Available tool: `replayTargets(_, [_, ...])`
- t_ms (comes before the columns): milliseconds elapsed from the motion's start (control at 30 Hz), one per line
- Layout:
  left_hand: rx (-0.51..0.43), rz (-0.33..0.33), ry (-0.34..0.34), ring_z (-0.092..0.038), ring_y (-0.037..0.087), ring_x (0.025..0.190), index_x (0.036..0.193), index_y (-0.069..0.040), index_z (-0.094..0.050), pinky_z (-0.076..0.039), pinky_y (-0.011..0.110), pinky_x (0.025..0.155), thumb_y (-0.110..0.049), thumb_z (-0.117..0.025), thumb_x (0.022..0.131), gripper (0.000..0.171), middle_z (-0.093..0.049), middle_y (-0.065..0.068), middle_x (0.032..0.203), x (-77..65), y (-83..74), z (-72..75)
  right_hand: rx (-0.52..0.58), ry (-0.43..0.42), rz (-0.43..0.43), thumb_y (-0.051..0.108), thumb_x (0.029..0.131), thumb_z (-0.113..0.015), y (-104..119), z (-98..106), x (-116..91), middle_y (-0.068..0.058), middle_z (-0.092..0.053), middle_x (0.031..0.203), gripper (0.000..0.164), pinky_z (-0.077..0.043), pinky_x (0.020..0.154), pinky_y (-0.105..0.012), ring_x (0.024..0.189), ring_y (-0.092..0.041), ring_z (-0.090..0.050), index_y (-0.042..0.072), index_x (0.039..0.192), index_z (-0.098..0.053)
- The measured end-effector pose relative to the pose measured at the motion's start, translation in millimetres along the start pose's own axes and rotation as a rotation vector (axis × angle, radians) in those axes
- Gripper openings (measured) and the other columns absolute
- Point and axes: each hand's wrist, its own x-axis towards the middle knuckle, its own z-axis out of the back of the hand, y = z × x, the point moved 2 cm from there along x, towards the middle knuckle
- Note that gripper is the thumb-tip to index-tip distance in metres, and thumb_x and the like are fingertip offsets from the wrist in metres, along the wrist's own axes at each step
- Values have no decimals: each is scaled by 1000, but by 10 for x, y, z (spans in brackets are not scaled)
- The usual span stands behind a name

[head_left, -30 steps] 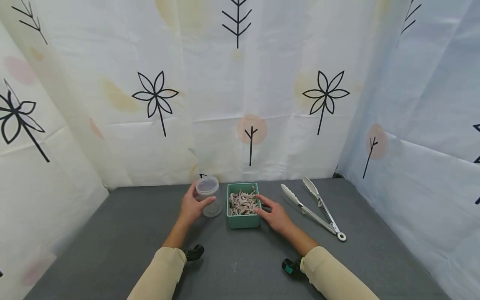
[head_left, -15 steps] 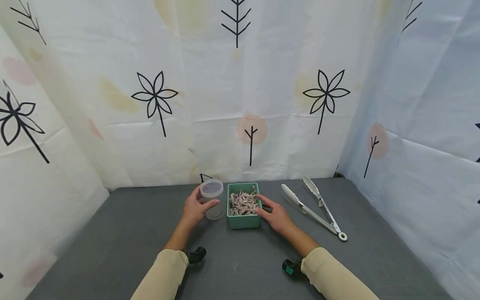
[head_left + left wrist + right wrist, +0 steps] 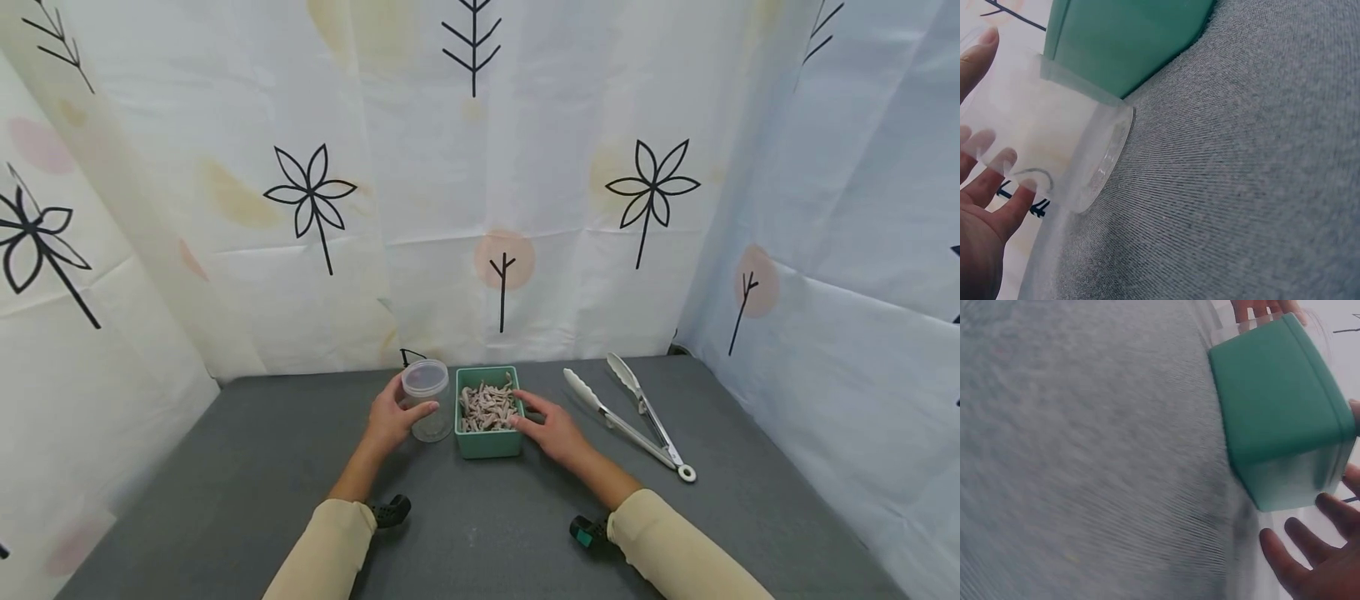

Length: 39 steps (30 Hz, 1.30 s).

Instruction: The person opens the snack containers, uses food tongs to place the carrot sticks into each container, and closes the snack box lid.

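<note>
A clear plastic jar (image 3: pixel 431 417) stands upright just left of a green rectangular box (image 3: pixel 491 446). My left hand (image 3: pixel 389 415) grips the jar from its left side, thumb in front and fingers behind. In the left wrist view the base of the jar (image 3: pixel 1110 150) meets the cloth. Whether its translucent top is a lid I cannot tell. Many small, pale, twisted pieces (image 3: pixel 486 408) fill the box. At the box's right side is my right hand (image 3: pixel 553 429), fingers spread and touching its rim. The right wrist view shows these spread fingers (image 3: pixel 1310 544) beside the green wall.
Metal tongs (image 3: pixel 645 425) with white tips lie spread apart to the right of my right hand. A dark grey cloth (image 3: pixel 472 533) covers the table. Behind it hangs a white patterned curtain (image 3: pixel 420 208), which also closes off both sides.
My left hand has moved the jar a little to the right and nearer to me, up beside the box. Box and right hand stay about where they were.
</note>
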Motion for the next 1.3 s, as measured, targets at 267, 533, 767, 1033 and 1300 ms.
replayTargets(267, [14,-8,1,-47,39,128,146,-3,-39,-41,53,97,-26,-83,79,83,-53,20,135,-1,-4,-1,-80,56,34,26,93,-68,104,114,55,-16,-51,140,47,-40,96,-55,126,-37,-49,6,134,-58])
replayTargets(533, [-15,19,26,-46,36,129,146,-5,-40,-39,52,100,-23,-82,80,81,-52,19,136,5,20,13,-193,75,42,24,94,-67,346,233,224,-15,-57,132,40,-41,95,-54,123,-37,-51,4,128,-62])
replayTargets(767, [-50,17,56,-46,35,129,146,-4,-39,-40,50,99,-23,-82,80,82,-52,20,136,22,30,37,-293,115,67,32,94,-66,664,283,447,-9,-59,132,40,-44,92,-50,121,-32,-53,12,129,-62])
replayTargets(1033, [-87,31,90,-46,34,130,146,-4,-39,-41,49,99,-23,-82,80,81,-51,19,138,26,43,62,-293,121,191,30,94,-66,923,120,643,-7,-58,132,41,-44,94,-47,120,-28,-54,12,131,-61])
replayTargets(1300, [-121,25,129,-49,35,127,146,-4,-40,-43,50,96,-19,-79,83,75,-52,21,136,19,54,73,-324,112,284,31,94,-66,1026,-196,753,-7,-58,132,42,-44,95,-44,119,-26,-54,11,131,-61])
